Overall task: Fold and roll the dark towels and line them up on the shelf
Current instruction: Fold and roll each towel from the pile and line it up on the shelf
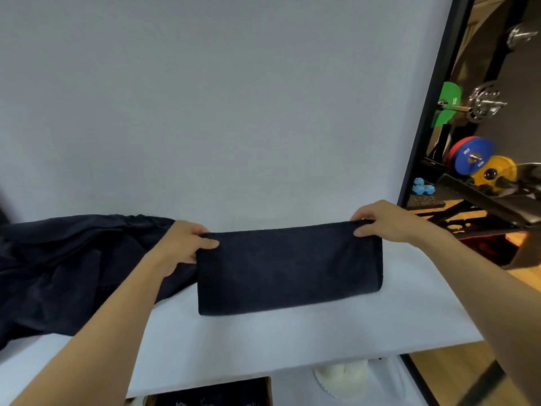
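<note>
White shelf [263, 341], white wall [205, 112]

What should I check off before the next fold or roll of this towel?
1. Grip of left hand on the folded towel, upper left corner: ok.
2. Grip of right hand on the upper right corner: ok.
3. Upper edge straight between the hands: ok.
4. Bare white surface in front for rolling: ok.
5. The pile of dark towels kept apart: not ok, it reaches the towel's left edge.
6. Towel lying fully flat: cannot tell.
</note>
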Demonstrator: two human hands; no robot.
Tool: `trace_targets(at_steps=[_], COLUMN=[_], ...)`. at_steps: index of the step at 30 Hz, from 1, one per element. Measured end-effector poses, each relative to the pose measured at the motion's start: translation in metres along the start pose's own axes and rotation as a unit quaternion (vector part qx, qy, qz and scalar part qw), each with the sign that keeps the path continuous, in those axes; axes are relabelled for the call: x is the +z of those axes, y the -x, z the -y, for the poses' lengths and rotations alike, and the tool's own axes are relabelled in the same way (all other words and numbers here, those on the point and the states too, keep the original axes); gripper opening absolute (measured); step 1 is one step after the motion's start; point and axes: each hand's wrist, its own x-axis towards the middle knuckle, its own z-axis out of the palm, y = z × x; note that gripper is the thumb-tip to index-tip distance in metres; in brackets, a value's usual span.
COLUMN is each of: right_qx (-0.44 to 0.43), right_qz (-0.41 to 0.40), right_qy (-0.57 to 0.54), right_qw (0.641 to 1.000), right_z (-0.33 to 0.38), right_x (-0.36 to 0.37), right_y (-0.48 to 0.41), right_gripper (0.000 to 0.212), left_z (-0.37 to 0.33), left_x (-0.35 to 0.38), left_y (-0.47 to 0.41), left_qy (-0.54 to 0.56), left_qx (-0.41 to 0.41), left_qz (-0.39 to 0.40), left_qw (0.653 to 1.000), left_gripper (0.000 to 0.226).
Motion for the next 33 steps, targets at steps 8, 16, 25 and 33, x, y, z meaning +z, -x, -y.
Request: trace_targets(at_steps=[8,16,25,33], right_qx=[0.073,-0.114,-0.044,0.145], right_qz=[-0.101,0.011,-0.055,0.025], right_qy=[0.139,0.194,0.1,-0.124], right_qw=[0.982,0.974,0.993,0.981], right_z=[-0.03,0.0,-0.043,-0.039], right_x=[0.084,0.171,0.109,0.082], right_y=[-0.098,-0.097,-0.113,-0.023], right_gripper=[0.039,0.057,0.025,0.038], left_z=[0.032,0.06,0.074,0.026], left_x=[0.054,0.136,0.111,0.08], left_y=[-0.074,-0.04,0.023,-0.032], left_qy=[-0.258,-0.461,-0.396,-0.435], left_qx=[-0.027,0.159,0.394,0.244], left_qz=[-0.176,0.012,-0.004,-0.19], left_qw=[0.949,0.873,0.829,0.846], left_gripper=[0.026,0.066,0.035,0.028])
